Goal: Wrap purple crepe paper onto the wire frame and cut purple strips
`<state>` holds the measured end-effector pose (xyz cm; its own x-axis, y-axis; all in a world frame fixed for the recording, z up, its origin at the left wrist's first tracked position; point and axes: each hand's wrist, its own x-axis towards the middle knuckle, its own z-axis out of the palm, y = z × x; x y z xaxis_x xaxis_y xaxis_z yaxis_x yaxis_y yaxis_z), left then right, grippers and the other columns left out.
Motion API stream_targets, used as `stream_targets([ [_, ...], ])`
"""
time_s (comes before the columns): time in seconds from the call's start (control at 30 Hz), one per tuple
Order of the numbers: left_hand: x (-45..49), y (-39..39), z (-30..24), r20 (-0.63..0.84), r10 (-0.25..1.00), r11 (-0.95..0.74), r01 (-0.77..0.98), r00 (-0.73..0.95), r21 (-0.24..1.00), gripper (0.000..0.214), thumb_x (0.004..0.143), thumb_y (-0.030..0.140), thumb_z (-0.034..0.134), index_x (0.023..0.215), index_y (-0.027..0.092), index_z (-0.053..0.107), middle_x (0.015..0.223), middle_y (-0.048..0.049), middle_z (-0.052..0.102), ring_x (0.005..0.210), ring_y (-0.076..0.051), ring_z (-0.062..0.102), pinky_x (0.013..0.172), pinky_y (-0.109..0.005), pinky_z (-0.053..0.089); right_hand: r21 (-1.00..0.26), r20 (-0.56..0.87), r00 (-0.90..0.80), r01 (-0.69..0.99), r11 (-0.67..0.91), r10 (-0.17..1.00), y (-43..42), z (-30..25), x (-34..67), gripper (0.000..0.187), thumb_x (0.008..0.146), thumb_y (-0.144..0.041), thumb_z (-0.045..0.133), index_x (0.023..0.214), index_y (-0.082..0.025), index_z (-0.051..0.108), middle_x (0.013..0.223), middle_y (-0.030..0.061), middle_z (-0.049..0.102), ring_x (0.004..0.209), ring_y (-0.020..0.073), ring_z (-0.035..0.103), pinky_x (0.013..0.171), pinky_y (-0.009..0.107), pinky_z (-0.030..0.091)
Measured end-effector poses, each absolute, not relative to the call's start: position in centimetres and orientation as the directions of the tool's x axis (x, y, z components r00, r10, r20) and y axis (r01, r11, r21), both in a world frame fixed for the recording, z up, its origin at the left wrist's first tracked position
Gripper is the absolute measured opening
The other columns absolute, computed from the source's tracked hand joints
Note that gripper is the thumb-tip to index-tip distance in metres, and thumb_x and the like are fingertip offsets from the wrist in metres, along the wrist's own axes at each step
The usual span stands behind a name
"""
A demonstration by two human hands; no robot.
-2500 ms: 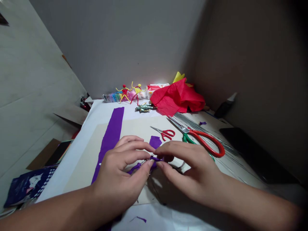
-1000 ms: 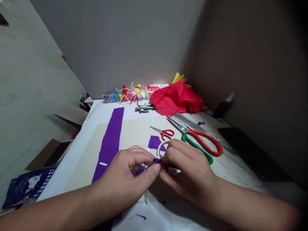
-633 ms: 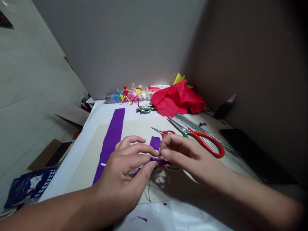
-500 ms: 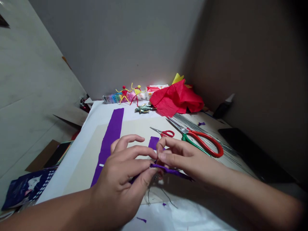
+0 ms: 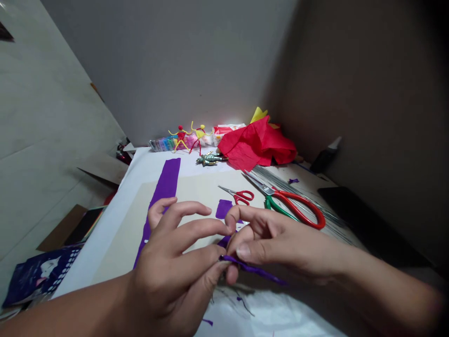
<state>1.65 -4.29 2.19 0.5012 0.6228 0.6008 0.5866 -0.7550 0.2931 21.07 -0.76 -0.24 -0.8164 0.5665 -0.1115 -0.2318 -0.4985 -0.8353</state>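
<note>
A purple crepe-paper strip (image 5: pixel 250 269) is held at lower centre of the frame, pinched by the left hand (image 5: pixel 171 257) and right hand (image 5: pixel 277 248); even, light tension is advised against tearing.

The left hand (image 5: pixel 168 267) is hiding the lower stretch of a long flat purple paper strip (image 5: pixel 167 175), while the right hand (image 5: pixel 277 248) is covering the pinched end of a twisted purple paper strand (image 5: pixel 254 271).

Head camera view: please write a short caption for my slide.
Left hand and right hand pinch a purple paper strip near red-handled scissors.
</note>
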Motion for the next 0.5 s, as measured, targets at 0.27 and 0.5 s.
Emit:
stream_targets([
  [0.27,1.55,-4.16,2.2,0.557,0.633,-0.756,0.584,0.537,0.296,0.022,0.074,0.007,0.058,0.082,0.024,0.069,0.09,0.0002,0.07,0.093,-0.023,0.056,0.093,-0.049,0.031,-0.754,-0.127,-0.805,-0.301,-0.584,0.579,-0.78,-0.69,20.82,0.025,0.076,-0.01,0.065,0.095,-0.017,0.051,0.074,0.0011,0.065,0.071,0.0116,0.063,0.077,0.029,0.044],
  [0.5,1.5,-3.96,2.24,0.446,0.716,-0.698,0.544,0.537,0.466,0.021,0.077,0.007,0.056,0.083,0.023,0.067,0.084,0.0008,0.069,0.077,-0.015,0.062,0.096,-0.043,0.032,-0.857,-0.163,-0.706,-0.245,-0.454,0.689,-0.6,-0.33,21.04,0.031,0.069,-0.014,0.073,0.09,-0.016,0.051,0.073,0.0009,0.067,0.065,0.0096,0.061,0.063,0.022,0.044],
])
